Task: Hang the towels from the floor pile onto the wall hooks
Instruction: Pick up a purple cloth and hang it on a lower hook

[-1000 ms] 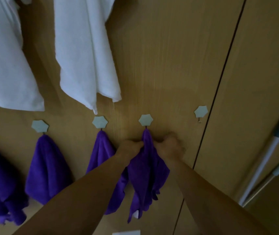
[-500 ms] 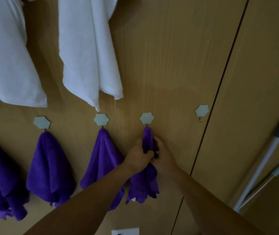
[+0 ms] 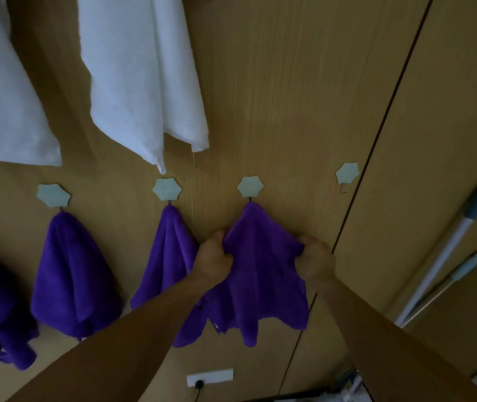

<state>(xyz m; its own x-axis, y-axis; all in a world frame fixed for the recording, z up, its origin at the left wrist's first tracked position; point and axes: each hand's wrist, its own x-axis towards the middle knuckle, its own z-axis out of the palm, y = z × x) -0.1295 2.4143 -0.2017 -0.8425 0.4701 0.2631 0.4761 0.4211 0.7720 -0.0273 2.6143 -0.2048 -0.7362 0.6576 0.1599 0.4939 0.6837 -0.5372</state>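
Apart now, where half a second ago they met at its bunched neck against the wooden wall, both hands stretch the purple towel wide. Left hand and right hand flank it, fingers curled tight round its side edges; its top hangs on a hook. It looks like final smoothing; next comes release, then another towel for the bare hook.

Four purple towels, two white towels, four hexagonal hooks, two poles, one wall socket.
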